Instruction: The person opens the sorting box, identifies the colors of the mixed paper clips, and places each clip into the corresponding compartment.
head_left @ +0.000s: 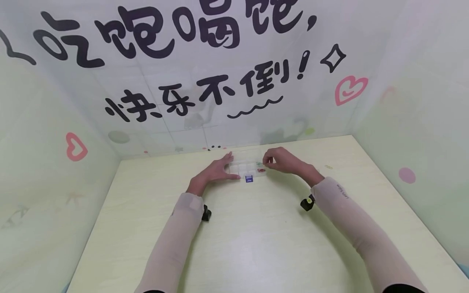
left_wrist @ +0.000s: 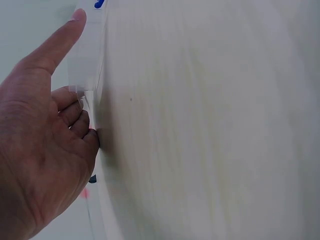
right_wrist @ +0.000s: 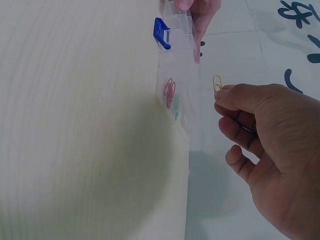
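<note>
A clear plastic compartment box (head_left: 243,168) lies near the back of the table, its transparent lid (head_left: 247,155) raised on the wall side. My left hand (head_left: 219,169) holds the box's left end, thumb along the front and fingers behind. A blue latch (head_left: 249,178) sits at the front edge. Red paper clips (head_left: 261,170) and green paper clips (head_left: 259,164) lie in separate compartments at the right end. Above that end, my right hand (head_left: 278,159) pinches a yellow paper clip (right_wrist: 217,81) between thumb and forefinger; the head view hides this clip.
Another yellowish paper clip (head_left: 328,167) lies on the pale wooden table (head_left: 234,244) to the right of my right hand. A printed white curtain (head_left: 205,101) hangs close behind the box, with side panels left and right.
</note>
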Motion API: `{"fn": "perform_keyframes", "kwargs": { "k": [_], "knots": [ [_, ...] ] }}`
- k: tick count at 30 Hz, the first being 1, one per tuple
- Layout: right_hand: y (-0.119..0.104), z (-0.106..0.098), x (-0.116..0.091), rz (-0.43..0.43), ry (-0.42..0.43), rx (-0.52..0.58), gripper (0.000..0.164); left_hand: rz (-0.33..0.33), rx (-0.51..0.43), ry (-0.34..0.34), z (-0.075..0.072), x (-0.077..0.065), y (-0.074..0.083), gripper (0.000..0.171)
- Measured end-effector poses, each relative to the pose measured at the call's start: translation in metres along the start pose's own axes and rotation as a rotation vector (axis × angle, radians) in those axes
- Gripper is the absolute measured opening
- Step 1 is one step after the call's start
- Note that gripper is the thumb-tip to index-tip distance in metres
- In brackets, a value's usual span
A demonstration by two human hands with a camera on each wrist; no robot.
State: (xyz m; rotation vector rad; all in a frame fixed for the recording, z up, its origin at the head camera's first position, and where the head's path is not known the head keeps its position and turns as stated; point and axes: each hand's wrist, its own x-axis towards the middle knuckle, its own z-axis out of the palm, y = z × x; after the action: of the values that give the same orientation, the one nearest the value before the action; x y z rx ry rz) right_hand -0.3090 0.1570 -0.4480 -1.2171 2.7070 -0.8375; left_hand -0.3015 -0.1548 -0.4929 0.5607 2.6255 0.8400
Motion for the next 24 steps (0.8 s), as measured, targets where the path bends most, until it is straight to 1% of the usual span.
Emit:
{"fn": "perform_keyframes", "kwargs": {
  "k": [9,13,19,24],
  "knots": [
    [-0.001,0.009,0.009,0.005,0.000,-0.015,0.006,0.002,-0.022,0.010,0.001,-0.001,-0.001,0.111],
    [-0.003,0.011,0.012,0.028,0.005,-0.028,0.006,0.000,-0.023,0.013,0.001,-0.002,0.000,0.111],
    [-0.008,0.011,0.018,0.032,0.004,-0.030,0.008,0.007,-0.026,0.016,0.000,-0.002,0.001,0.111],
    [-0.007,0.015,0.024,0.072,0.007,-0.032,0.007,0.005,-0.030,0.016,0.001,-0.001,0.000,0.112]
  ]
}}
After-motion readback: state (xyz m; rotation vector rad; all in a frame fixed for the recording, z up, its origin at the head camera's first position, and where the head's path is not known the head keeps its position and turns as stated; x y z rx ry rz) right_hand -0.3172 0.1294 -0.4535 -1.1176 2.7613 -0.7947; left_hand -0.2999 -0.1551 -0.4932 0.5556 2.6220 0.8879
